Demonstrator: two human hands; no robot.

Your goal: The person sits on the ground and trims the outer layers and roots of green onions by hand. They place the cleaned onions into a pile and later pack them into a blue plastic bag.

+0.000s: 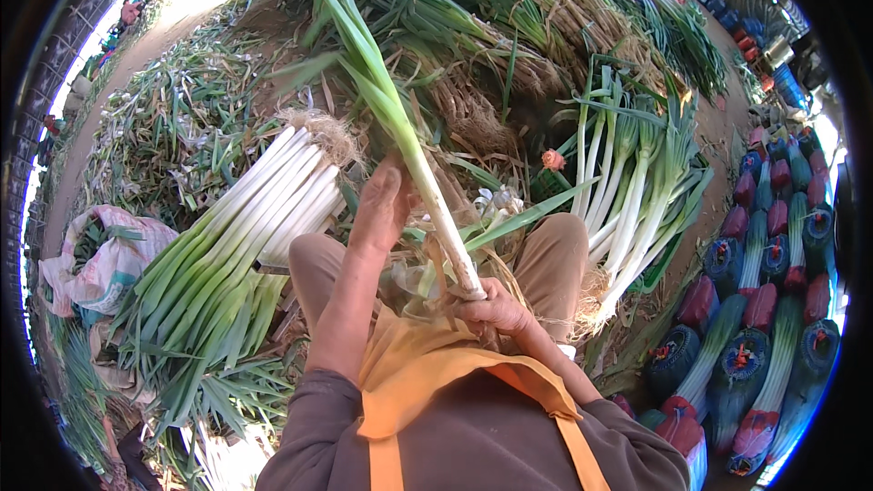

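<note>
My right hand (pixel 494 307) grips the root end of a long green onion (pixel 426 177) in front of my lap. Its white shank slants up and away to the left, and its green leaves point away from me. My left hand (pixel 383 199) is raised beside the middle of the shank. Its fingers are partly hidden behind the stalk, so I cannot tell whether they grip it. Left of my knee lies a thick pile of cleaned onions (pixel 273 191), with their roots pointing away. More peeled onions (pixel 631 184) lean beside my right knee, roots towards me.
Untrimmed onion bundles (pixel 518 34) lie on the ground ahead. Stripped leaves (pixel 177 116) form a heap at the left, near a woven sack (pixel 112 259). A green crate (pixel 665 259) stands under the right-hand onions. Wrapped bundles (pixel 750 327) are stacked in rows at far right.
</note>
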